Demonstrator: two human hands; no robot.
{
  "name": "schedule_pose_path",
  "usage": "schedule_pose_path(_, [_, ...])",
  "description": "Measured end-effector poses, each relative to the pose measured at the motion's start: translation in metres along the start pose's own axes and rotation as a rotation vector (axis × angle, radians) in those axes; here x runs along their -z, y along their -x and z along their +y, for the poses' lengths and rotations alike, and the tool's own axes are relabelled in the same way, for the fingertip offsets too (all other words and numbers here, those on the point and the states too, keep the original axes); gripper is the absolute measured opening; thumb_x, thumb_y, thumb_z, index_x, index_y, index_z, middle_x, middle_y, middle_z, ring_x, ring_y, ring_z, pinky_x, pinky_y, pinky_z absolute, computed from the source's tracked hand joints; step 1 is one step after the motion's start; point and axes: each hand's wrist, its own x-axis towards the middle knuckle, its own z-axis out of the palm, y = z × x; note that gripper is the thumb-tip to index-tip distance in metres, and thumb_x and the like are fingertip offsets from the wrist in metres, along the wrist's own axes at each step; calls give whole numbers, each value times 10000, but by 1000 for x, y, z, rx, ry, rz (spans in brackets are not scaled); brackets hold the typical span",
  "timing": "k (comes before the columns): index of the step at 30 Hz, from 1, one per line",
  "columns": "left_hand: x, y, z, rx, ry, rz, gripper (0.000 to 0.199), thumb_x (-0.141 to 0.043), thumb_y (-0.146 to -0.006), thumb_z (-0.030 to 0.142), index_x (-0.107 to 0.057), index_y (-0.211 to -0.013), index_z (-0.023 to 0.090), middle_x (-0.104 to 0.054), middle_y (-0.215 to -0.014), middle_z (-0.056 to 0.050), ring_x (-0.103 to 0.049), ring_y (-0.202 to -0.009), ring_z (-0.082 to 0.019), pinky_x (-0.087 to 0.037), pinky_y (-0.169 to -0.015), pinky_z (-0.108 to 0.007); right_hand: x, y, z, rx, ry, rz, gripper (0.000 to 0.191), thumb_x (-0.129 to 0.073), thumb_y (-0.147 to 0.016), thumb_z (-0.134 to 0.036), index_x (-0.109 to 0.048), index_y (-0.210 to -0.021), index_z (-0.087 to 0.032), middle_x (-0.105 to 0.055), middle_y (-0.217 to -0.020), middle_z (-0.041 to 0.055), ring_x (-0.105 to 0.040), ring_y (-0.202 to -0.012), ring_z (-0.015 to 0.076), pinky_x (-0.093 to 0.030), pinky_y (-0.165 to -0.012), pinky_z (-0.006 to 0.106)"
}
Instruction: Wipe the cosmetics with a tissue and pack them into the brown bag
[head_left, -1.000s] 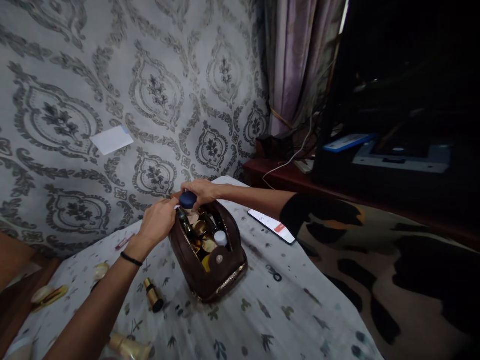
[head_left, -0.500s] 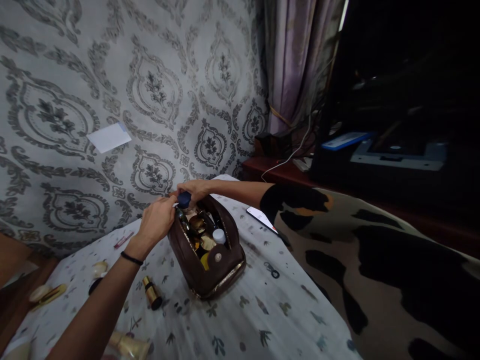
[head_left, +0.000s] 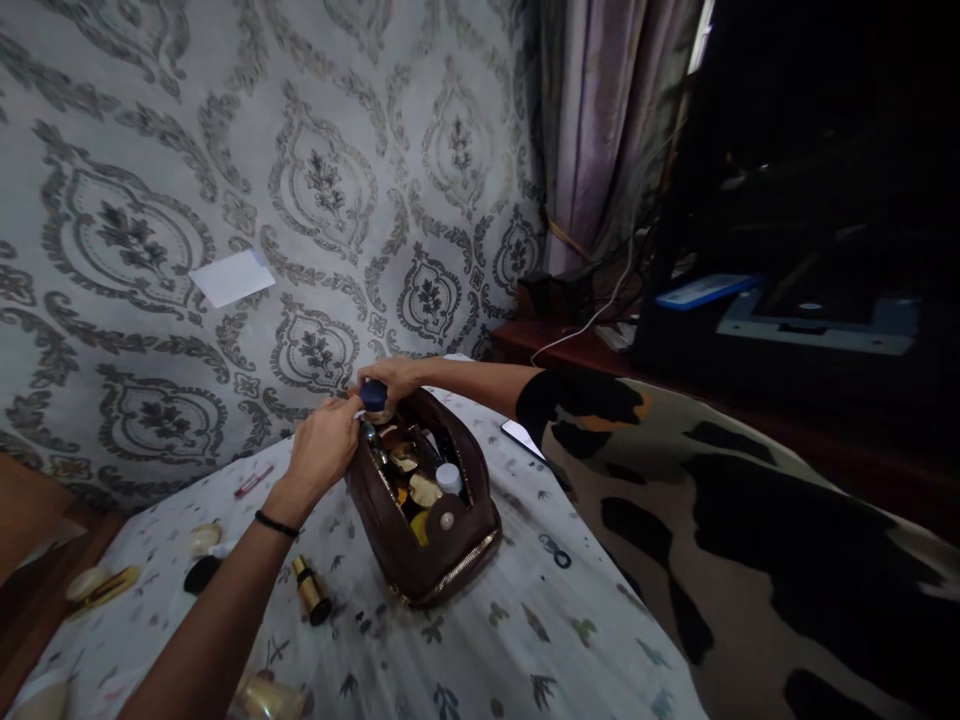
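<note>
An unzipped brown cosmetic bag (head_left: 382, 560) lies on the patterned sheet, packed with small bottles and jars. At its far end my right hand (head_left: 396, 375) is closed round a bottle with a dark blue cap (head_left: 373, 395), just over the opening. My left hand (head_left: 326, 440), with a black band at the wrist, is closed on the bag's far left edge; its fingertips are partly hidden, and a bit of white shows beside them. Inside the bag I see a white-capped container (head_left: 448, 478) and a yellow item (head_left: 420, 527).
Left of the bag lie a gold and black tube (head_left: 311, 592), a pink slim item (head_left: 253, 481), a black round item (head_left: 201, 575) and a yellow clip-like piece (head_left: 112, 590). A phone (head_left: 521, 437) is on the right. The patterned wall (head_left: 322, 180) stands close behind.
The view has shifted slightly, so everything sits a little further right. Both hands stay at the bag's far end, and the blue-capped bottle is still in my right hand.
</note>
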Motion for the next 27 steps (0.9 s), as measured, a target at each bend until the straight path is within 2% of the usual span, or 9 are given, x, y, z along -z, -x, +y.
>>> schedule_pose_path(4, [-1,1,-1,1,6,13,379,-371,-944,155,-630,-1214,217,-702,-1034,-99,-634,-1018,-272,-474,-797,-337,-2,-13,9,15,-95,-25,643,-826,-552,-160,-604,-1155,-192,-690,-1088,11,-610,-956,196,-427,-735,222])
schedule_pose_path(10, [-2,1,-1,10,26,25,358,-378,-940,153,-639,-1175,223,-698,-1058,-91,-629,-1023,-256,-469,-792,-324,-6,-27,20,35,-246,-41,589,-810,-562,-163,-610,-1117,-163,-690,-970,-2,-605,-866,177,-445,-672,221])
schedule_pose_path(18, [-3,3,-1,-4,14,48,304,-356,-954,156,-647,-1027,205,-691,-1001,-91,-620,-1007,-255,-465,-780,-325,-6,-20,33,98,-371,-73,537,-794,-652,-246,-625,-1153,-155,-695,-1012,8,-622,-940,169,-474,-790,232])
schedule_pose_path(24, [-3,3,-1,23,51,56,314,-371,-942,144,-652,-1060,222,-698,-1002,-84,-618,-1015,-250,-470,-786,-320,-15,-26,21,181,-307,-204,638,-871,-441,-131,-654,-1040,-140,-704,-901,-32,-621,-870,177,-459,-749,235])
schedule_pose_path(27, [-4,3,-1,38,55,50,324,-377,-941,145,-656,-1087,219,-700,-1034,-88,-615,-1038,-253,-469,-815,-329,-21,-28,15,215,-259,-218,706,-872,-392,-105,-642,-1058,-140,-704,-947,-40,-610,-903,189,-447,-757,231])
